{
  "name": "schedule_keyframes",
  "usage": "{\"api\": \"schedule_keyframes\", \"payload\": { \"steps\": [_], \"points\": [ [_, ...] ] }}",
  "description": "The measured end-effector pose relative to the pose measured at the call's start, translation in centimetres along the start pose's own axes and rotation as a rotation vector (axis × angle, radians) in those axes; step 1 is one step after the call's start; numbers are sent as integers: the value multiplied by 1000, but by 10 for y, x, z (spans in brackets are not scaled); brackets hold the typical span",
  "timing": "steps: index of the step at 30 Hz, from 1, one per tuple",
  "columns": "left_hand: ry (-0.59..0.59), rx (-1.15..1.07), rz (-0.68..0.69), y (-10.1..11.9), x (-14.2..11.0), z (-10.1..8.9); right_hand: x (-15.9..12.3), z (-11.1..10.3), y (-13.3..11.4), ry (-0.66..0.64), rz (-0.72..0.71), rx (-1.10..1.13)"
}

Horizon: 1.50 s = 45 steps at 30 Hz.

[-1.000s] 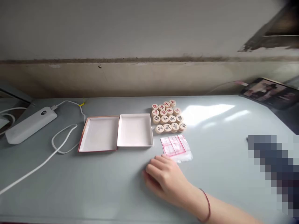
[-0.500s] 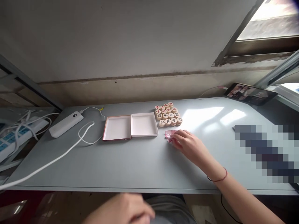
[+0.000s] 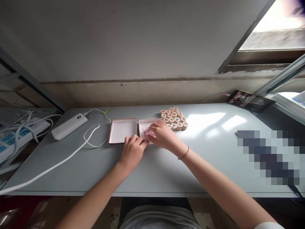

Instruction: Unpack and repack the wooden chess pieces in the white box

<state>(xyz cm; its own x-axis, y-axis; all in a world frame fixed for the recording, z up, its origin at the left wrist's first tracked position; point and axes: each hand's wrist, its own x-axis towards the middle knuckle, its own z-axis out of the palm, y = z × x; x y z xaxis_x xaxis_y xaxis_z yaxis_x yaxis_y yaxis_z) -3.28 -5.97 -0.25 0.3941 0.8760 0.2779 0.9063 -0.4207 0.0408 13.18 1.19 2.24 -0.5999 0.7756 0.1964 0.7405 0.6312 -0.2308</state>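
Two shallow white boxes stand side by side, the left box (image 3: 122,128) with a reddish rim and the right box (image 3: 145,124) partly covered by my hands. My right hand (image 3: 163,135) is closed on a thin, crumpled pink-and-white sheet (image 3: 145,133), which it holds inside the right box. At the near edge, where the boxes meet, my left hand (image 3: 133,149) has its fingers curled, with thumb and forefinger at the right box's front wall. Round wooden Chinese chess pieces (image 3: 172,120), marked in red and black, stand in stacks just beyond my right hand.
A white power bank (image 3: 69,126) with a white cable (image 3: 69,156) lies on the left of the grey table (image 3: 95,171). Power strips (image 3: 21,135) sit farther left. A phone (image 3: 249,100) leans at the back right. A blurred-out patch (image 3: 267,156) covers the right side.
My right hand has carried the pink-and-white sheet leftward from the table into the right box. My left hand has come up from below the table edge to the boxes' front.
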Motion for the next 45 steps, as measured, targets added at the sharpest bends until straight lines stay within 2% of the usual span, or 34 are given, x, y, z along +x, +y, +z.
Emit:
{"api": "schedule_keyframes", "payload": {
  "steps": [3, 9, 13, 15, 17, 19, 21, 23, 26, 31, 36, 41, 43, 45],
  "points": [
    [10, -15, -7, 2, -2, -2, 1, 8, 1, -97, 42, -5],
    [-29, -50, -11, 1, -2, -3, -5, 11, 8, -87, 31, 8],
    [-52, -83, -8, 0, -3, -5, 5, 3, 24, -23, -27, 106],
    [-55, -101, -5, -1, -4, -5, 17, -4, 39, 48, 69, 93],
    [-60, -120, -3, 0, -4, -5, 33, -10, 55, 83, 259, -12],
    [-66, -142, -5, 0, -5, -5, 51, -13, 66, -5, 402, -121],
    [-71, -163, -13, 1, -5, -6, 66, -15, 69, -166, 455, -184],
    [-74, -179, -22, 1, -5, -7, 77, -16, 66, -300, 472, -211],
    [-74, -192, -23, 2, -5, -10, 85, -18, 57, -368, 485, -225],
    [-76, -205, 5, 1, -5, -17, 87, -17, 49, -344, 507, -245],
    [-79, -193, 35, 7, -14, -16, 90, -17, 46, -358, 518, -240],
    [-51, -220, 19, 11, -20, -22, 83, -32, 43, -295, 507, -240],
    [-14, -261, -43, 0, -12, -30, 72, -39, 38, -205, 443, -125],
    [8, -296, -176, -20, 4, -39, 55, -41, 28, -182, 320, 103]
  ]
}}
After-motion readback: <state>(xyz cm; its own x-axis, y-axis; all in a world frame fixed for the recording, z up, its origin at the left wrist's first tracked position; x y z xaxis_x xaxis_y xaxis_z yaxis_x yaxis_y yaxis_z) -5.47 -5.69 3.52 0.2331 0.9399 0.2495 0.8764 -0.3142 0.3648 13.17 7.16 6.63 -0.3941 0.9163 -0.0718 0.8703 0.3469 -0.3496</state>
